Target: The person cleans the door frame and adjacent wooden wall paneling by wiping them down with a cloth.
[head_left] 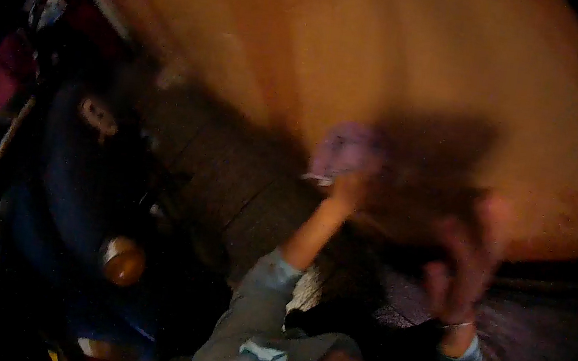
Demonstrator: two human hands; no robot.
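My left hand (350, 189) reaches forward with its fingers on a pale purple cloth-like piece (346, 148) with some dark marks and a whitish lower edge. The piece is in front of a broad orange-brown surface (459, 64); whether it touches that surface I cannot tell. Lower and to the right, my right hand (465, 265) is raised with its fingers apart, smeared by motion, and nothing shows in it. A thin band circles the right wrist. Both forearms wear grey-blue sleeves (244, 325).
A dark blue bulky object (75, 177) with a round orange-brown part (124, 261) stands at the left. Dark floor (226, 166) runs along the base of the orange-brown surface. A dull purplish covering (543, 331) lies at the lower right. Light is dim.
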